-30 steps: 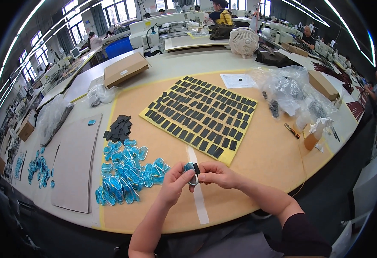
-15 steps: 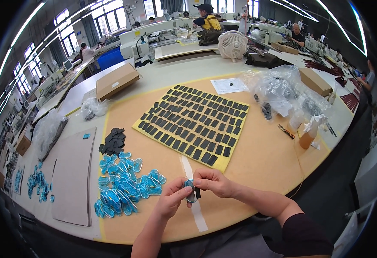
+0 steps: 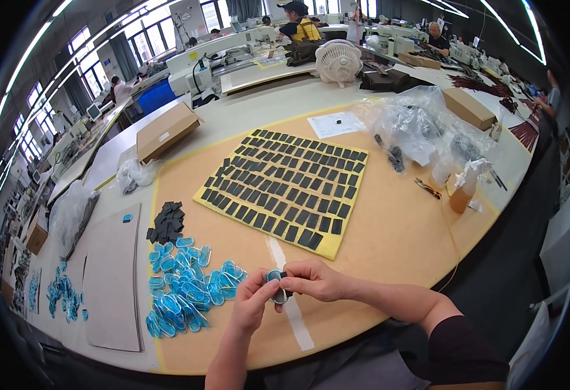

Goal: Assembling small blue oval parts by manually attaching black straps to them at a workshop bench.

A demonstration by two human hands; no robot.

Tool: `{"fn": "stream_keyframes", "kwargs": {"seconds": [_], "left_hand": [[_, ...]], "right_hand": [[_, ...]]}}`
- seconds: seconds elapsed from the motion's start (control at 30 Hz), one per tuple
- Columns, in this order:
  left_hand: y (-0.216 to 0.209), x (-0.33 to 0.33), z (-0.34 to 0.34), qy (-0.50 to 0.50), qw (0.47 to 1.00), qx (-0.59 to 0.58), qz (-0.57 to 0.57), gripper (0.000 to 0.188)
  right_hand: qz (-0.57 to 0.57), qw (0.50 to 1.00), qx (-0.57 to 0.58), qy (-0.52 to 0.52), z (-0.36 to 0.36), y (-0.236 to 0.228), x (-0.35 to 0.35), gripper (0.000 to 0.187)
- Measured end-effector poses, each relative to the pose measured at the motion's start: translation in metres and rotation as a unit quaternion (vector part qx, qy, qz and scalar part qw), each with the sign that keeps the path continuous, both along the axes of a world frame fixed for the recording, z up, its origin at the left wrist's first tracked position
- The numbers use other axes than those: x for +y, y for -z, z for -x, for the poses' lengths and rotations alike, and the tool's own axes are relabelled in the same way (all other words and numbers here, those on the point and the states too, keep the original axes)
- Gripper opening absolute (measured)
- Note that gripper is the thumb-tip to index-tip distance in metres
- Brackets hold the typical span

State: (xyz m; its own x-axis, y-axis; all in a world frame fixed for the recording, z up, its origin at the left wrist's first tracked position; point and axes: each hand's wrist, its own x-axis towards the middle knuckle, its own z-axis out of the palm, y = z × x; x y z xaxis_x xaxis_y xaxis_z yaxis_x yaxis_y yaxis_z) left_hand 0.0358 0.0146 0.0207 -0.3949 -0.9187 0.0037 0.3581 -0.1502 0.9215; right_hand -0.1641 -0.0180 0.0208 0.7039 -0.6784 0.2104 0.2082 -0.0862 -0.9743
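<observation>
Just above the near edge of the table, my left hand [image 3: 251, 299] pinches an oval patch [image 3: 278, 297] with a pale rim, dark and blue in the middle. My right hand [image 3: 314, 279] has its fingers closed on a small black strip [image 3: 289, 293], held against the patch's right side. To the left of my hands lies a heap of blue oval patches [image 3: 179, 292] with white rims. Behind that heap is a pile of black rectangular pieces [image 3: 166, 224]. Beyond my hands a yellow board [image 3: 328, 249] carries rows of black rectangles.
On the right are clear plastic bags [image 3: 405, 117], orange-handled snips [image 3: 428, 188] and a bottle of amber liquid [image 3: 460, 200]. A cardboard box [image 3: 166, 133], a grey board [image 3: 113, 279] and more blue patches [image 3: 63, 292] lie left. A white fan [image 3: 338, 63] stands at the back.
The black strip, which hung lower beside the patch, is now closer against it. My right hand has moved slightly left toward my left hand. The whole view has shifted a little.
</observation>
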Motion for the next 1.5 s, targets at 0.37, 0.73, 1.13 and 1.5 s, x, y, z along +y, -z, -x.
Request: {"fn": "stream_keyframes", "kwargs": {"seconds": [0.37, 0.73, 1.13, 1.5], "left_hand": [[0.000, -0.001, 0.005, -0.089, 0.996, 0.021, 0.000, 0.014], [-0.003, 0.000, 0.005, -0.080, 0.996, 0.028, 0.009, 0.013], [-0.005, 0.000, 0.005, -0.079, 0.997, -0.006, 0.016, 0.012], [-0.002, 0.003, 0.011, -0.087, 0.996, 0.004, 0.003, 0.011]], "right_hand": [[0.035, 0.999, 0.036, 0.015, 0.002, -0.010, 0.003, 0.026], [-0.044, 0.999, -0.009, 0.007, -0.001, 0.000, 0.006, 0.027], [-0.029, 1.000, 0.007, 0.011, 0.000, -0.004, 0.005, 0.027], [0.044, 0.998, -0.039, 0.026, -0.002, -0.005, 0.006, 0.024]]}}
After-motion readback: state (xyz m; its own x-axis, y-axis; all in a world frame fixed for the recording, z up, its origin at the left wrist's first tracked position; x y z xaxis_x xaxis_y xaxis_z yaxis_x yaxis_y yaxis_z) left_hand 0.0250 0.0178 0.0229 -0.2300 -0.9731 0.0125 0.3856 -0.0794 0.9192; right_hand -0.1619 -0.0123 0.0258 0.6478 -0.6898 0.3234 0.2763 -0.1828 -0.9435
